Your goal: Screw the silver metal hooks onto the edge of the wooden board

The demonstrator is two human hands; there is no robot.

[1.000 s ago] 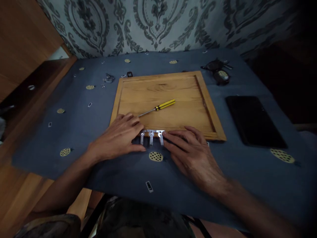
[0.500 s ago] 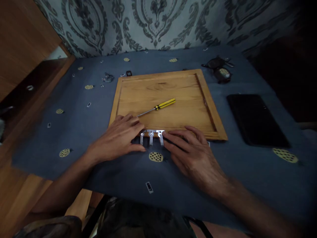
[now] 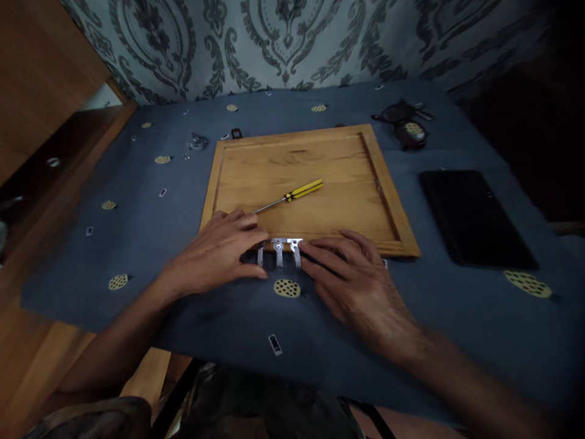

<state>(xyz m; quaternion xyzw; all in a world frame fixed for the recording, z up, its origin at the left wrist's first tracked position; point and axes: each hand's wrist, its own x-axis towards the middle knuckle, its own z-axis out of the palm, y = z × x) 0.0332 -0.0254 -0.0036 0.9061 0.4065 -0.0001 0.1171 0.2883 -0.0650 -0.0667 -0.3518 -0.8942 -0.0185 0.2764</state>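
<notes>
A metal hook rack (image 3: 279, 246) with several prongs lies against the near edge of a framed wooden board (image 3: 292, 164). At its left end, my left hand (image 3: 214, 253) rests over the board's edge, thumb and fingers apart, fingertips touching the metal. From the other side, my right hand (image 3: 354, 280) touches the rack's right end with a fingertip, its fingers spread and reaching along the board's edge. A yellow and black screwdriver (image 3: 304, 191) lies on the board, its shaft pointing toward my left hand.
A black tablet (image 3: 478, 219) lies right of the board. Dark objects (image 3: 406, 125) sit at the back right. Small metal parts (image 3: 197, 142) lie at the back left on the blue tablecloth (image 3: 137, 244), with a small black square piece (image 3: 236, 133) beside the board's far corner.
My left fingers have shifted slightly over the rack's left end, covering more of it. The view has moved a little; the right hand keeps its place.
</notes>
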